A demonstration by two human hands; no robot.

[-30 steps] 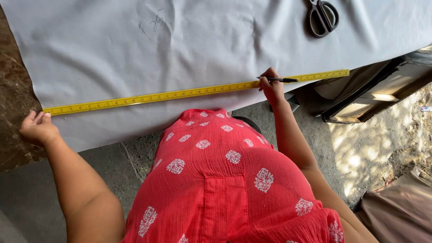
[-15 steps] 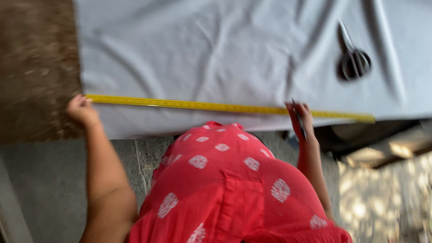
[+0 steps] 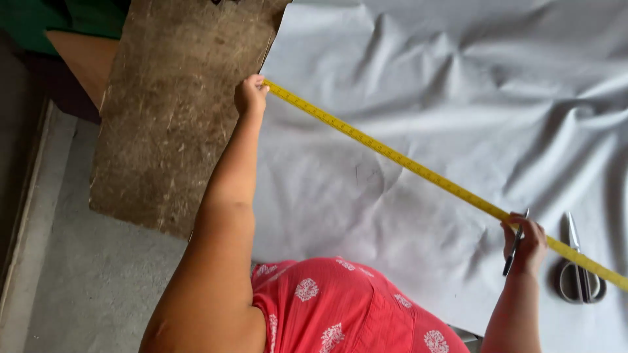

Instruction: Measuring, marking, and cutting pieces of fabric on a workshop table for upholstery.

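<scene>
Head view, item: yellow measuring tape [image 3: 418, 168], drawn taut across grey cloth [image 3: 458, 98]. I judge it light, limp, slippery; best pinched flat. My left hand [image 3: 250, 95] pinches its end near the surface's left edge; right hand [image 3: 523, 243] presses it, gripping a pen [image 3: 514, 246]. Scissors [image 3: 579, 271] adjacent.

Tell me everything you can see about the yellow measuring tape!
The yellow measuring tape is a long, thin, flexible strip with small dark markings. It is pulled straight and slants across the wrinkled grey cloth. The left hand pins its upper end at the cloth's edge. The right hand, also holding a pen, presses it lower down. Its far end passes over the scissors.
</scene>
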